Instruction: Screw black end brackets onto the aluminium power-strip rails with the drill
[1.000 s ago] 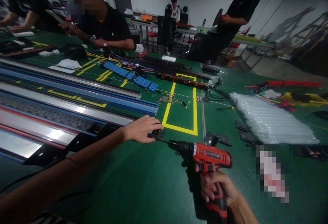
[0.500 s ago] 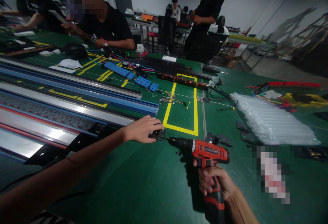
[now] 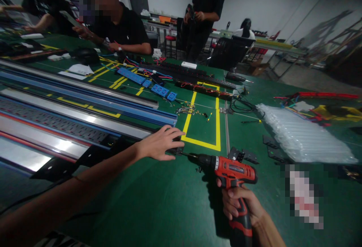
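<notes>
My right hand (image 3: 240,201) is wrapped around the handle of a red and black cordless drill (image 3: 236,169), index finger at the trigger. The drill points left, and its thin bit reaches the face of a small black end piece (image 3: 178,149). Over that piece lies my left hand (image 3: 161,144), thumb on the near side and fingers across the top and far side, gripping it. The end piece sits at the right end of a long strip, partly hidden under my palm. A few small dark screws (image 3: 199,170) rest below the drill's chuck.
Long metal and blue profiles (image 3: 141,113) fill the left side. Black brackets (image 3: 249,156) and a bubble-wrap sheet (image 3: 305,134) lie to the right. Loose small hardware (image 3: 188,109) and blue socket blocks (image 3: 161,90) are farther back. Co-workers (image 3: 124,28) sit and stand beyond the table.
My left hand's fingers have spread and stretched farther over the black end piece. The drill stays at the piece with little change. A standing person in the background has moved left.
</notes>
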{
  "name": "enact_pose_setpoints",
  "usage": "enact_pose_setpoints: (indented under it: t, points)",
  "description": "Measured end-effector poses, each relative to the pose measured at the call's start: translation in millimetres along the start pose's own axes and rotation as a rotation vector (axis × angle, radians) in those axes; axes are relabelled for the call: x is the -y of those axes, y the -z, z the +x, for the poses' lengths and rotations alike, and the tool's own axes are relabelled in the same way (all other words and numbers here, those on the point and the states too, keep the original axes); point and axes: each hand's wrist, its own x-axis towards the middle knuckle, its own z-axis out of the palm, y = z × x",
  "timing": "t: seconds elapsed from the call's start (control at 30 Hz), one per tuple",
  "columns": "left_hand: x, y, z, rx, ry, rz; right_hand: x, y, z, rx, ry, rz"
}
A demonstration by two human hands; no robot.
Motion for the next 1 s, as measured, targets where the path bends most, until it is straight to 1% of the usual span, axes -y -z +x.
enact_pose_setpoints:
  t: [0.1,0.23,0.43,0.67,1.0]
  points:
    - [-7,-0.6,0,-0.030,-0.015,0.083,0,1,1,0.007,-0.002,0.002]
    - [-16,-6.5,1,-0.070,0.014,0.141,0,2,1,0.007,-0.008,0.010]
    - [-24,-14.6,1,-0.144,0.050,0.077,-1,2,0,0.003,-0.010,0.008]
    - [-24,-17.8,-1,-0.159,0.082,0.000,-2,2,-1,0.026,-0.008,0.002]
    - [-23,-18.4,-1,-0.175,0.083,-0.042,-1,3,-1,0.026,-0.002,0.004]
